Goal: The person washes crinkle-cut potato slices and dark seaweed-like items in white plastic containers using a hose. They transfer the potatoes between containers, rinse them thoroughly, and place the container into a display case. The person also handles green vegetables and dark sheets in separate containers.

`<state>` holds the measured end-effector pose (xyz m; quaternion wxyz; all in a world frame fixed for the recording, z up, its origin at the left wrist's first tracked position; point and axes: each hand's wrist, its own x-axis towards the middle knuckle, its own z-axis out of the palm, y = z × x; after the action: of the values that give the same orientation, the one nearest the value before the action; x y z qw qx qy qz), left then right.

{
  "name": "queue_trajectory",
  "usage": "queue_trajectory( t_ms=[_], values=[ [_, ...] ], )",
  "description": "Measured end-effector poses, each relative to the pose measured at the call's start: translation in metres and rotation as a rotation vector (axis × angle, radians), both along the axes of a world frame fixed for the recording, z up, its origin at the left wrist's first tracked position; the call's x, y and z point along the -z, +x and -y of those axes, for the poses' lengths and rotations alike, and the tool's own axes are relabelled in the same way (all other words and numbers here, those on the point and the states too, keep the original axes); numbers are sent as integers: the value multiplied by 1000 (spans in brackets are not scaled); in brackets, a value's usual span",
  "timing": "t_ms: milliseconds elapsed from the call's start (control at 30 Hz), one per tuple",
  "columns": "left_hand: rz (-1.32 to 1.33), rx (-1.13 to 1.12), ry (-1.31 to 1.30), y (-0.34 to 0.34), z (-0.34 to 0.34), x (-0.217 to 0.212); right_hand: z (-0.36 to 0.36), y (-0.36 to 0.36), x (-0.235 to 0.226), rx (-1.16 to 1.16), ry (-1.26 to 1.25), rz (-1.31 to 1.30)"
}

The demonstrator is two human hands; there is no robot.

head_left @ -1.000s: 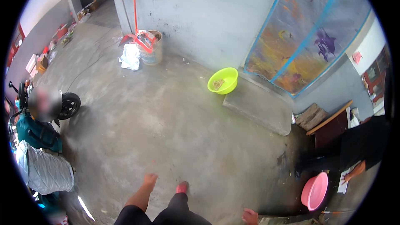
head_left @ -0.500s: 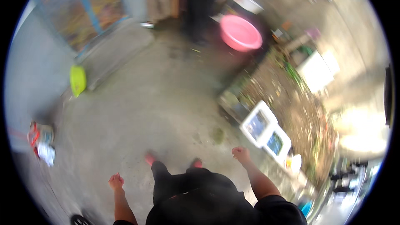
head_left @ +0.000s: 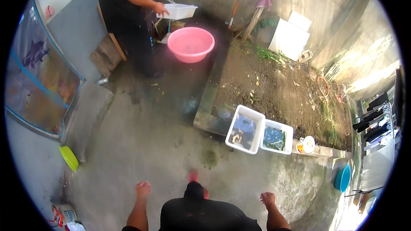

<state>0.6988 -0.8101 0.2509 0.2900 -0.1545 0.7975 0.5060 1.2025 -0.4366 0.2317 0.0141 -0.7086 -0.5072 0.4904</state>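
My left hand (head_left: 143,188) hangs over the concrete floor, its fingers loosely curled and nothing seen in them. On the other side of my body, my right hand (head_left: 267,198) is likewise curled, with no object visible in it. Neither hand touches anything. Ahead of the right hand, two white tubs rest by the edge of a soil bed. The left white tub (head_left: 257,140) contains water and some pale pieces; the smaller white tub (head_left: 289,139) has water with green leaves in it. Beside them stands a small white bucket (head_left: 306,144).
A person in black (head_left: 124,13) stands ahead on the left, one hand at a white basin (head_left: 182,12). Near them is a large pink basin (head_left: 190,55). The soil bed (head_left: 278,90) has a raised concrete edge. A yellow-green basin (head_left: 69,158) leans at the left wall; a blue basin (head_left: 342,179) is far right.
My view has turned right and I have stepped forward, so the tubs and the pink basin sit further left. Both hands have swung, still without anything seen in them.
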Motion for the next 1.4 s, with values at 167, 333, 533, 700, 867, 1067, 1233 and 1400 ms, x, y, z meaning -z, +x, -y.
queue_trajectory(
  t_ms=[167, 333, 533, 700, 867, 1067, 1233, 1400],
  values=[
    [10, 50, 108, -26, -80, -11, -34, -68, -45, -75, 21, -23],
    [22, 125, 48, -48, -127, -8, -59, -74, -38, -154, 64, -49],
    [-229, 515, -198, -55, -173, -24, -88, -47, -35, -105, 50, -15],
    [-250, 454, -73, -37, -167, 38, -130, -41, -38, 117, 33, -106],
    [-194, 538, -166, -24, -179, 56, -158, -66, -55, 72, 41, -67],
    [-256, 716, -197, -55, -228, 32, -166, -99, -48, 90, 38, -93],
    [-91, 645, -155, -119, -281, 15, -170, -134, -48, 66, 54, -58],
    [-175, 705, -110, -168, -303, 28, -165, -155, -55, 9, 93, -70]
  ],
)
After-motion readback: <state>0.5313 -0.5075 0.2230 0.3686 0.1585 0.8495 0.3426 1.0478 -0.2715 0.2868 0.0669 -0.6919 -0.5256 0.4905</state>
